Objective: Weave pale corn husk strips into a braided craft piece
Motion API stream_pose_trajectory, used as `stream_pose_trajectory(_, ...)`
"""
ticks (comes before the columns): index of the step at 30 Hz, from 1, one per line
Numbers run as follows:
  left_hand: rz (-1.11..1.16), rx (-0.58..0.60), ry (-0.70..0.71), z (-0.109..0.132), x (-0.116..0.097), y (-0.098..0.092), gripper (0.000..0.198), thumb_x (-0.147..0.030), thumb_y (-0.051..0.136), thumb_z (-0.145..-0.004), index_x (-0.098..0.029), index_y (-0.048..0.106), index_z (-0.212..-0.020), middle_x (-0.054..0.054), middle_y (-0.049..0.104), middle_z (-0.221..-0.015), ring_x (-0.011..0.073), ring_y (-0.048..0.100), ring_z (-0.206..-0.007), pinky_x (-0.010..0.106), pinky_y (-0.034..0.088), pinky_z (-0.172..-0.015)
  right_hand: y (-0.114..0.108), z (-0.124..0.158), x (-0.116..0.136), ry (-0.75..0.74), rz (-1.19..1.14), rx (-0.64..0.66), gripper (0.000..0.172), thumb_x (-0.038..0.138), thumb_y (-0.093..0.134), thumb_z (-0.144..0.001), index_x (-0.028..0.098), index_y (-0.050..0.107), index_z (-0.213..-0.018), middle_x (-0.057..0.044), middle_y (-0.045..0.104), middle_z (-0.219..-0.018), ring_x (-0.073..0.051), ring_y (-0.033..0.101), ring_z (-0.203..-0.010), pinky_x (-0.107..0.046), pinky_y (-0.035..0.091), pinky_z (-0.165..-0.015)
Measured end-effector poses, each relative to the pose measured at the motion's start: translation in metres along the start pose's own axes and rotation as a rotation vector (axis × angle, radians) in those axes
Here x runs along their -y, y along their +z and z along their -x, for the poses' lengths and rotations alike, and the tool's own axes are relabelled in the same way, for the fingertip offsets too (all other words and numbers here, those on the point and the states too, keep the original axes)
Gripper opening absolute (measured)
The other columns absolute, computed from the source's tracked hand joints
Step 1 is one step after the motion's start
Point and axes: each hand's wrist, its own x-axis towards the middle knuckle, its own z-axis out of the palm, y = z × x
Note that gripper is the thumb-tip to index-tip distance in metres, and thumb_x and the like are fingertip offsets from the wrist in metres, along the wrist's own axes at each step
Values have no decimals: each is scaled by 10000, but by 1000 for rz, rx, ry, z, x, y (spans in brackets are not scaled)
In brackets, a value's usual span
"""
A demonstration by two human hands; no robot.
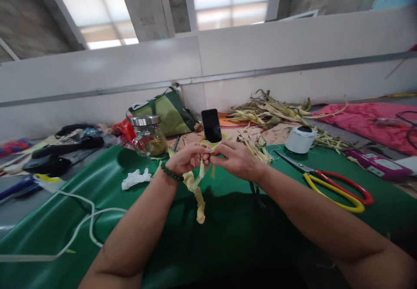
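Pale yellow-green corn husk strips hang from between my two hands, with a thicker, rounded end pointing down. My left hand, with a dark green bead bracelet on its wrist, pinches the husk near its top. Close beside it, my right hand grips the same husk between thumb and fingers. The fingertips of both hands almost meet, and they cover part of the husk. Behind the hands a black smartphone stands upright.
Scissors with red and yellow handles lie on the green mat, right of my hands. Nearby are a white thread spool and a pile of husks. To the left are a lidded glass jar, crumpled white tissue and a white cable.
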Motion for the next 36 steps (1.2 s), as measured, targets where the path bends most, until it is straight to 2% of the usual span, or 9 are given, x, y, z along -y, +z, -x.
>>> stream_pose_trajectory(6,-167,-122,62,-1,-1,2,153,-176,747,-579,-125,612,-629,-7,592,-459,69,526,-407,145,362,-388,4,3,-5,61,-333,-23,232,217,481,-904,172,683,-800,-60,633,-765,-152,567,-752,-270,457,-661)
stream_pose_trajectory(9,-248,-209,139,-2,0,3,116,-155,713,-590,-132,618,-653,-9,610,-480,89,563,-451,164,402,-435,5,5,-7,188,-536,-68,203,212,506,-893,182,704,-866,-65,664,-816,-146,606,-783,-259,483,-680)
stream_pose_trajectory(12,-373,-272,255,-4,4,7,78,-127,670,-602,-141,623,-663,-21,621,-499,109,588,-494,189,430,-484,6,4,-8,324,-688,-38,214,254,518,-892,185,717,-856,-59,675,-847,-132,613,-779,-252,480,-700)
stream_pose_trajectory(17,-538,-231,370,-5,11,12,75,-171,685,-631,-149,615,-642,-1,652,-535,123,600,-534,209,441,-531,9,1,-11,614,-843,78,351,396,545,-853,138,696,-670,9,536,-535,-81,452,-509,-204,338,-487)
stream_pose_trajectory(20,-537,-172,354,-5,13,12,113,-214,706,-644,-142,638,-698,27,687,-608,141,634,-602,207,442,-542,9,0,-13,823,-887,131,291,368,602,-789,125,697,-660,18,523,-495,-70,412,-461,-200,275,-439)
stream_pose_trajectory(23,-546,-113,331,-4,13,13,128,-202,728,-627,-132,650,-701,44,707,-662,156,654,-654,216,462,-573,7,-1,-13,930,-836,146,260,332,637,-737,125,666,-581,23,505,-464,-65,385,-438,-203,246,-423)
stream_pose_trajectory(30,-538,-140,321,-3,14,16,174,-246,770,-616,-131,639,-621,32,683,-584,139,627,-571,218,460,-547,9,1,-10,888,-646,126,444,476,620,-760,152,542,-467,36,415,-438,-67,335,-432,-224,236,-436)
stream_pose_trajectory(33,-484,-134,319,-4,14,14,214,-296,780,-606,-131,650,-650,34,683,-600,150,644,-577,234,487,-566,10,4,-12,780,-426,-17,390,429,574,-826,161,595,-544,-5,528,-525,-110,433,-522,-252,324,-523)
stream_pose_trajectory(36,-438,-148,285,-5,13,12,295,-359,804,-567,-139,633,-666,22,677,-597,141,638,-546,218,477,-523,8,6,-17,557,-287,-172,243,348,564,-859,169,678,-740,-64,653,-764,-176,539,-762,-310,403,-736)
